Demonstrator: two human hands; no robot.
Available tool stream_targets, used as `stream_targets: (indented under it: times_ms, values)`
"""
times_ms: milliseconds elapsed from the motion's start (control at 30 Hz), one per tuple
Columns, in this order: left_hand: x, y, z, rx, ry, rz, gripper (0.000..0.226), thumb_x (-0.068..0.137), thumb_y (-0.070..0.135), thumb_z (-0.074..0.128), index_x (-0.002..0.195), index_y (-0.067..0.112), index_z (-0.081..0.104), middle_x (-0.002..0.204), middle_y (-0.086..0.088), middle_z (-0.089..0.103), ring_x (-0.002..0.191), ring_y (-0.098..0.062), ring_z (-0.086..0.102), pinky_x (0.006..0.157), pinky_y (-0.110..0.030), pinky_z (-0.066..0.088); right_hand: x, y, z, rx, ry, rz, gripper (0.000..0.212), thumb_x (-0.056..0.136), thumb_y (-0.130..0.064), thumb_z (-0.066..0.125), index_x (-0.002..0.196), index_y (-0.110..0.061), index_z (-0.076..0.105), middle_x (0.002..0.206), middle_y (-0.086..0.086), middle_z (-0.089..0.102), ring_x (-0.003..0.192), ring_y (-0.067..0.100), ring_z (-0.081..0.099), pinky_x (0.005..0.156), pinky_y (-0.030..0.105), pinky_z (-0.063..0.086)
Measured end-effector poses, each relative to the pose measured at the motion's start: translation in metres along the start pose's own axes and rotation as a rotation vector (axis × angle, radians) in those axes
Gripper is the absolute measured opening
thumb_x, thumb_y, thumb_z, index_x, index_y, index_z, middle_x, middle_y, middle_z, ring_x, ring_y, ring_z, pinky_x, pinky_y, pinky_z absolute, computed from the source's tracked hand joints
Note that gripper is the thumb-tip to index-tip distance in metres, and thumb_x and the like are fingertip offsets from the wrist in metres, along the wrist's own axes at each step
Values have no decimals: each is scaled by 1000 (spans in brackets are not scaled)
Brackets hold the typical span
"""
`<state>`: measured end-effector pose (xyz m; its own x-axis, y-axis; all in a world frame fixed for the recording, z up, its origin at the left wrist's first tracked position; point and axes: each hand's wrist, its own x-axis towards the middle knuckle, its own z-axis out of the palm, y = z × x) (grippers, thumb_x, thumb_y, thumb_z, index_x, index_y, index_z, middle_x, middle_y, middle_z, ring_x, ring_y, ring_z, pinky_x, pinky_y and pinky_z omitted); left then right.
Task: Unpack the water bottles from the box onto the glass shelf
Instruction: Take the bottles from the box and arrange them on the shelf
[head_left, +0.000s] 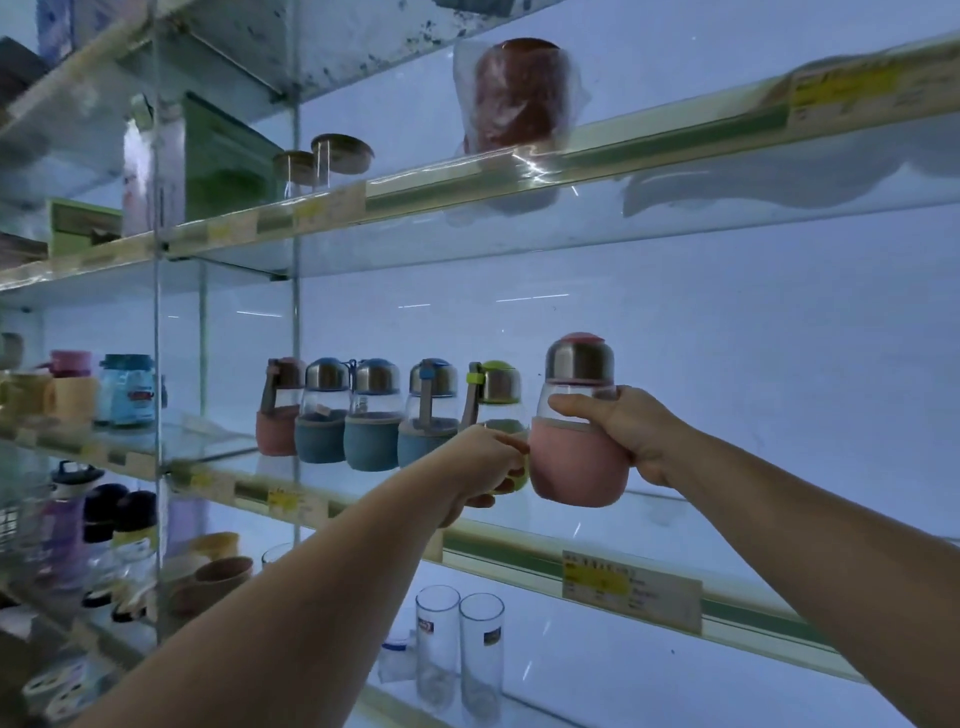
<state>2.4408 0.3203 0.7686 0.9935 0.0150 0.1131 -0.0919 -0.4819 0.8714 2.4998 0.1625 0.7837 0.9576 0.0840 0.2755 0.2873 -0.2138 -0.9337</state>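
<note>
A row of small glass water bottles with steel caps stands on the middle glass shelf (519, 535): one with a pink sleeve (278, 426) at the left, then three with blue sleeves (371, 439). My left hand (485, 462) grips the green-sleeved bottle (496, 389) at the row's right end, low on its body. My right hand (618, 431) holds a pink-sleeved bottle (574, 457) just right of the green one, above the shelf's front edge. The box is out of view.
A wrapped brown cup (517, 93) sits on the upper shelf, with two lidded jars (327, 161) to its left. Two tall clear glasses (460, 649) stand on the lower shelf. More bottles and cups fill the left bay (124, 389). A price label (631, 590) hangs on the shelf edge.
</note>
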Motion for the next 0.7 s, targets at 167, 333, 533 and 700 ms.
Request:
stream_targets:
  times_ms: [167, 333, 533, 700]
  values:
    - [16, 1, 15, 38, -12, -5, 21, 95, 9, 42, 107, 12, 60, 106, -11, 56, 94, -20, 47, 73, -25, 38, 12, 15, 1, -79, 49, 21, 70, 71, -39, 78, 128, -12, 47, 118, 12, 59, 100, 30, 62, 88, 44, 52]
    - [30, 0, 21, 86, 16, -18, 17, 93, 5, 42, 100, 12, 56, 97, -11, 48, 88, -22, 40, 59, -22, 30, 23, 25, 6, -67, 46, 41, 65, 67, -39, 80, 120, -13, 54, 111, 11, 64, 97, 31, 64, 88, 46, 53]
    - [50, -7, 25, 123, 47, -49, 35, 93, 3, 42, 123, 1, 58, 100, -12, 51, 88, -24, 43, 70, -26, 35, 30, 29, 12, -70, 36, 40, 86, 47, -49, 81, 122, -16, 53, 111, 11, 63, 97, 31, 64, 87, 47, 54]
    - [59, -10, 27, 124, 52, -56, 36, 93, 3, 40, 125, 3, 56, 103, -12, 54, 89, -23, 44, 74, -27, 36, 39, 32, 14, -79, 50, 41, 109, 27, -58, 74, 125, -16, 49, 114, 11, 61, 98, 31, 63, 87, 47, 54]
